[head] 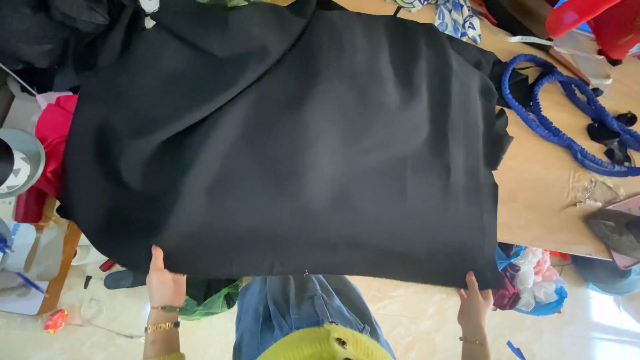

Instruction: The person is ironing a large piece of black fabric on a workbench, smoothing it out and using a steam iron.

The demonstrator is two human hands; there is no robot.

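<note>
Black cloth point(300, 147) is spread wide over the table point(547, 200), covering most of it and overhanging the near edge. Its near hem is held at both corners: the left hand point(165, 283) is closed on the hem near the cloth's left corner, thumb up against the fabric, and the right hand point(474, 303) is pinched on the hem at the right corner. How much fabric is caught in each grip cannot be told, since the fingertips are hidden behind the hem.

For the cloth to be laid flat, the hem is best kept taut and level between the two grips, with an even pull, so that the soft folds at the cloth's far left are drawn out rather than dragged sideways.

Right of the cloth, bare wood is left, but a blue cord point(567, 113) lies just beside the cloth's right edge. Left of the cloth, red fabric point(53, 143) is crowded close. Below the hem, open floor is seen.
</note>
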